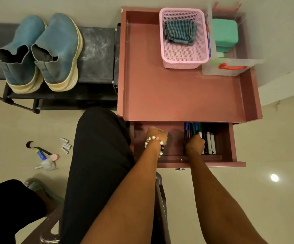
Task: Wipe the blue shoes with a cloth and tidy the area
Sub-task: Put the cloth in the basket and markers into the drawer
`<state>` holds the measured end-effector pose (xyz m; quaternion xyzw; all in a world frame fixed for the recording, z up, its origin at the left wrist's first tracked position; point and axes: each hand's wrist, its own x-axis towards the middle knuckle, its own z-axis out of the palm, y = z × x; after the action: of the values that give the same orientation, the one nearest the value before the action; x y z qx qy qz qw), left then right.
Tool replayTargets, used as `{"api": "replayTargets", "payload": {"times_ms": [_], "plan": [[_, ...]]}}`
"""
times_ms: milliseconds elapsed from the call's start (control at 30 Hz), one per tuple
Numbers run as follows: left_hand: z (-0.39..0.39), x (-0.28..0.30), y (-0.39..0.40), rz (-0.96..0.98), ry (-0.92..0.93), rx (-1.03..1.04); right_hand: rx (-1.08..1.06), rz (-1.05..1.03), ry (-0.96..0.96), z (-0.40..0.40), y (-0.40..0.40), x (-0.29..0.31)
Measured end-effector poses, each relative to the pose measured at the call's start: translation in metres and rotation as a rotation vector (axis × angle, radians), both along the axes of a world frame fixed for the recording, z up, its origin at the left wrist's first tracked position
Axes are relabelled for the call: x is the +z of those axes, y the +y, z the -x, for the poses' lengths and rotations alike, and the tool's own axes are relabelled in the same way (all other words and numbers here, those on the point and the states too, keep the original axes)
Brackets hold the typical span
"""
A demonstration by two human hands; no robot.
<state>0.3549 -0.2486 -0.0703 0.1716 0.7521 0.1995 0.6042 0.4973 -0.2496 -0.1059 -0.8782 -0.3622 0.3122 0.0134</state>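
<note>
Two blue shoes (pixel 40 51) with cream soles stand side by side on a black shoe rack (pixel 98 55) at the upper left. A blue-grey striped cloth (pixel 179 32) lies in a pink basket (pixel 185 55) on the pink table (pixel 177 92). The table's drawer (pixel 230 143) is pulled out, and both my hands are inside it. My left hand (pixel 155 136), wearing a bead bracelet, is curled into a fist over the bare left part, with nothing showing in it. My right hand (pixel 194 144) curls round the pens and markers (pixel 209 141) lying in the right part.
A clear bin (pixel 230 67) with a green box (pixel 225 32) stands at the table's back right. On the floor at left lie several small batteries (pixel 66 145), a tube (pixel 40 154) and a black hook. My legs in black trousers and a chair frame fill the foreground.
</note>
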Motion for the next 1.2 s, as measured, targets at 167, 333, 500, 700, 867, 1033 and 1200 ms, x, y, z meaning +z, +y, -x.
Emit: {"api": "replayTargets", "payload": {"times_ms": [167,333,500,700,867,1033,1200], "plan": [[0.003,0.019,0.001,-0.048,-0.034,-0.070,0.074,-0.212,0.030,0.009,-0.011,0.025],[0.013,0.058,0.001,-0.134,-0.088,-0.014,0.087,-0.487,0.239,0.034,-0.035,0.076],[0.071,0.144,-0.007,-0.486,-0.254,0.278,0.125,-0.727,0.407,0.088,-0.022,0.142],[0.224,0.185,-0.061,-0.707,-0.014,0.463,0.374,-0.801,0.715,0.208,-0.008,0.206],[0.327,0.157,-0.120,-0.560,0.183,0.612,0.698,-0.685,0.741,0.321,-0.025,0.222],[0.400,0.107,-0.172,-0.389,0.263,0.741,0.997,-0.414,0.666,0.416,-0.044,0.173],[0.458,0.033,-0.206,-0.170,0.269,0.858,1.182,-0.091,0.570,0.479,-0.055,0.084]]}}
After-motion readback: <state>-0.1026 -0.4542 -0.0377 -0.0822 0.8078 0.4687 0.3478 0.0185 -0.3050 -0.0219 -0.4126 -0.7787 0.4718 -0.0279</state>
